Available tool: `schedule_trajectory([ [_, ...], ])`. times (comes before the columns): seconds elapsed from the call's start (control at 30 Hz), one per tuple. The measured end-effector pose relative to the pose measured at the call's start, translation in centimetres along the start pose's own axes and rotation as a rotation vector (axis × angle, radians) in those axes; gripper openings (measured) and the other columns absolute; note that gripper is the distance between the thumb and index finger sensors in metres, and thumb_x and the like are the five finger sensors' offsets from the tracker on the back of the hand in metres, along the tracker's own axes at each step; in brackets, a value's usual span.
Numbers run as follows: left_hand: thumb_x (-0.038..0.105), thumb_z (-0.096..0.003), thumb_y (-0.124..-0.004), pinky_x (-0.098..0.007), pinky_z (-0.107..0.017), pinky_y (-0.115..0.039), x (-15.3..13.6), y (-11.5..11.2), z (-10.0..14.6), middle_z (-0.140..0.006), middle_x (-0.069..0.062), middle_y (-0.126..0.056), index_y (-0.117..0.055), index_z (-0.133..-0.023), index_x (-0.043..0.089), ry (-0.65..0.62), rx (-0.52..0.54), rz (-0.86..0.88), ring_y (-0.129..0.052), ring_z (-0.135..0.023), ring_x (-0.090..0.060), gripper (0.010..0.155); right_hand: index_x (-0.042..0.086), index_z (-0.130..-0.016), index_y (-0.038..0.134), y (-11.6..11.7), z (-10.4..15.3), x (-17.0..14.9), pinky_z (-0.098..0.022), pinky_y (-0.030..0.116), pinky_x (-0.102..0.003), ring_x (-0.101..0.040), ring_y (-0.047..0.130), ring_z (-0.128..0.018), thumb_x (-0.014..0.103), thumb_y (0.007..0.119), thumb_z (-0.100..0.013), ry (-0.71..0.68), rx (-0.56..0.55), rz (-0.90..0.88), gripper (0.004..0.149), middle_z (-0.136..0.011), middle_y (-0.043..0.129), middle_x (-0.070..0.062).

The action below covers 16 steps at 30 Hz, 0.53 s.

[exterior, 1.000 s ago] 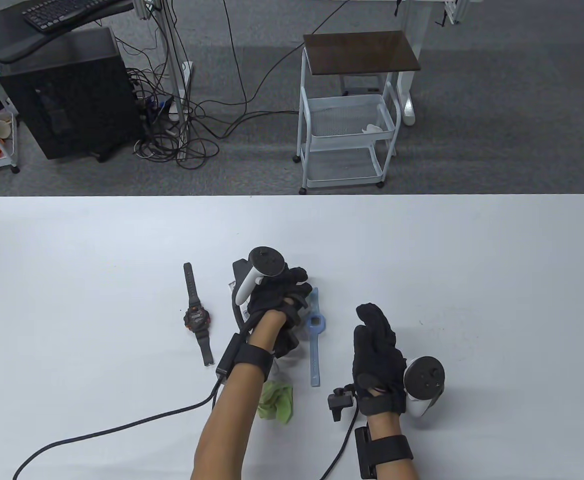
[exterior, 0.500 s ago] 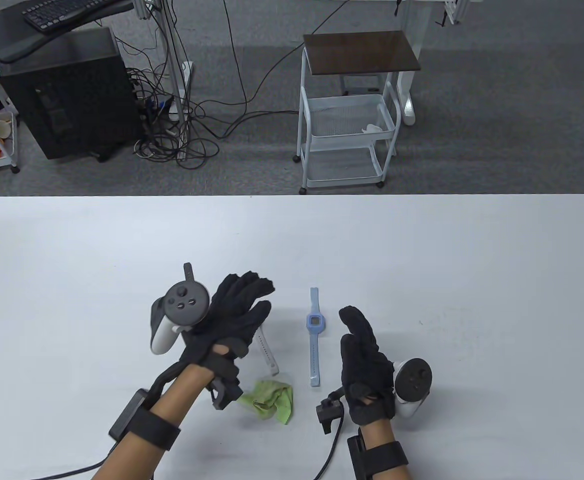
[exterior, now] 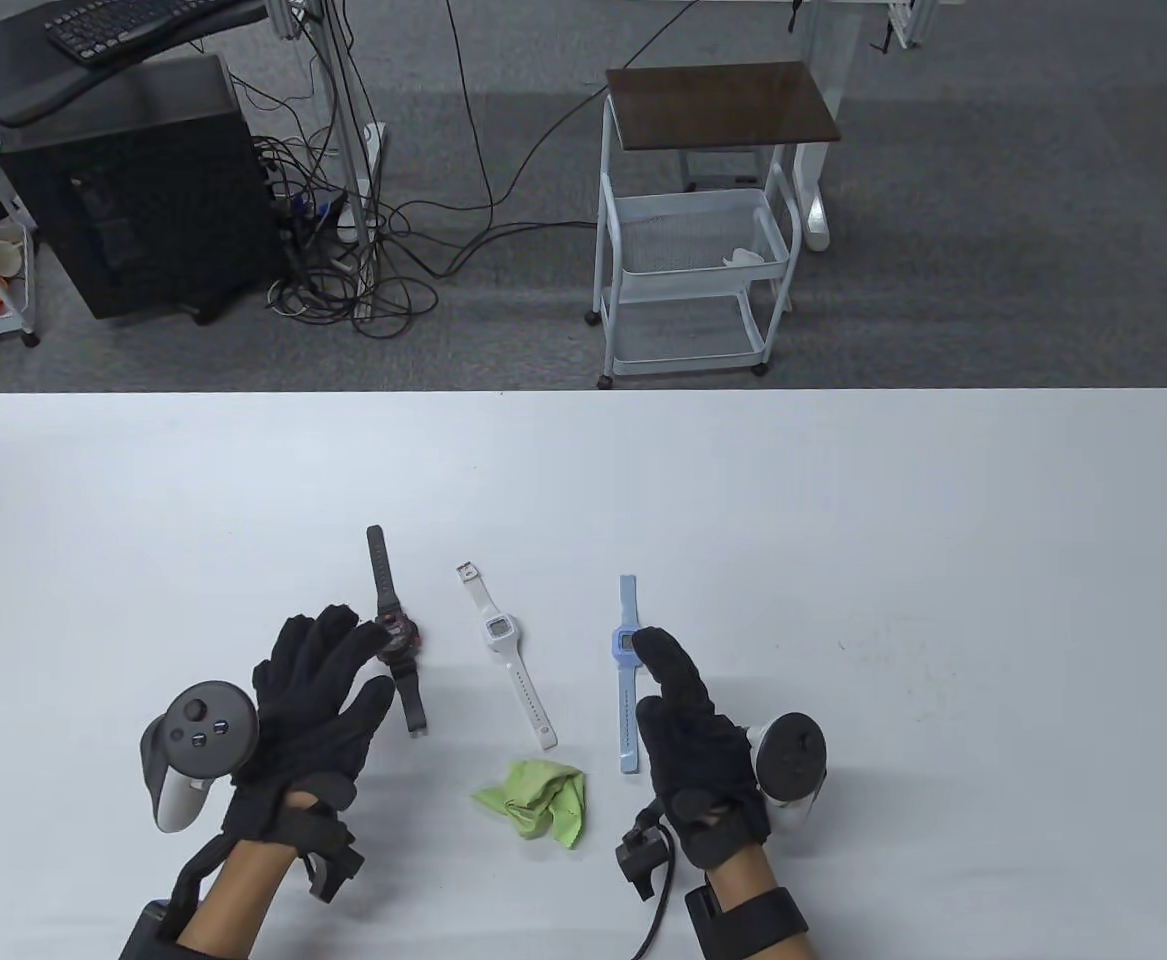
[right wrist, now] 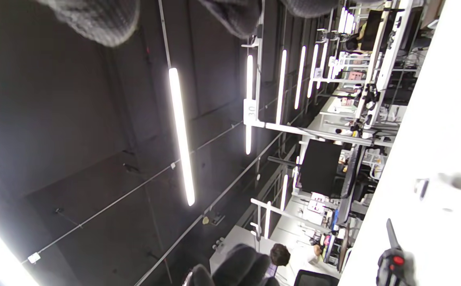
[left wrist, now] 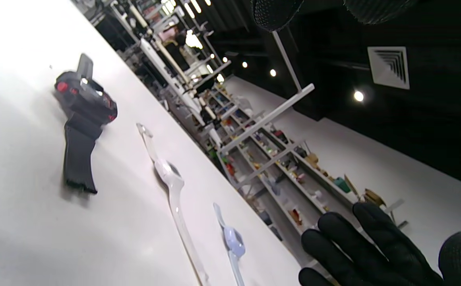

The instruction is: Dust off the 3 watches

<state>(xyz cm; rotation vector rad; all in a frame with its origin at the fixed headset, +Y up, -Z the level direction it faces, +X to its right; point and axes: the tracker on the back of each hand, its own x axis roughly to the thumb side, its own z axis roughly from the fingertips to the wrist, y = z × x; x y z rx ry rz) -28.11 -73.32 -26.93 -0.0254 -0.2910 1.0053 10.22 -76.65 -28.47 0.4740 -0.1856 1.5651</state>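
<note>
1. Broadly, the white tabletop (exterior: 843, 520) carries everything: three watches in a row, with a crumpled green cloth (exterior: 535, 800) lying at six o'clock of the middle one.
2. The left hand (exterior: 308, 700) hovers palm-down at eight o'clock of the black watch (exterior: 395, 635), fingers spread and released, grasping nothing; its fingertips reach the watch's case.
3. The right hand (exterior: 688, 730) stands edge-on, fingers straight and released, its tips over the blue watch (exterior: 626, 670).
4. The white watch (exterior: 508, 655) lies untouched between the other two, slightly slanted.
5. Neither hand holds the cloth, so no wiping is underway. Whether any watch is already dusted, I cannot tell; judging by the dropped cloth, the job is either unstarted or finished.
</note>
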Motion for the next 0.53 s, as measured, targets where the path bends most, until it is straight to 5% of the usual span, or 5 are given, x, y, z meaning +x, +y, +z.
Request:
schedule_trajectory([
  [0.2, 0.065, -0.0603, -0.055, -0.074, -0.062, 0.0, 0.0, -1.5, 0.0, -0.124, -0.009, -0.014, -0.039, -0.117, 0.029, 0.012, -0.091, -0.026, 0.002, -0.108, -0.048, 0.069, 0.011, -0.106, 0.046, 0.5, 0.0, -0.1, -0.049, 0.02, -0.083, -0.065, 0.04, -0.09, 0.067, 0.061, -0.047, 0.011, 0.025, 0.014, 0.083, -0.107, 0.038, -0.034],
  [0.53, 0.064, -0.0607, -0.055, -0.073, -0.062, 0.0, 0.1, -2.1, 0.1, -0.123, -0.012, -0.015, -0.039, -0.117, 0.026, 0.003, -0.092, 0.032, 0.002, -0.108, -0.048, 0.07, 0.009, -0.105, 0.048, 2.5, 0.1, -0.1, -0.049, 0.018, -0.083, -0.065, 0.04, -0.089, 0.067, 0.061, -0.047, 0.014, 0.112, 0.023, 0.083, -0.106, 0.039, -0.034],
])
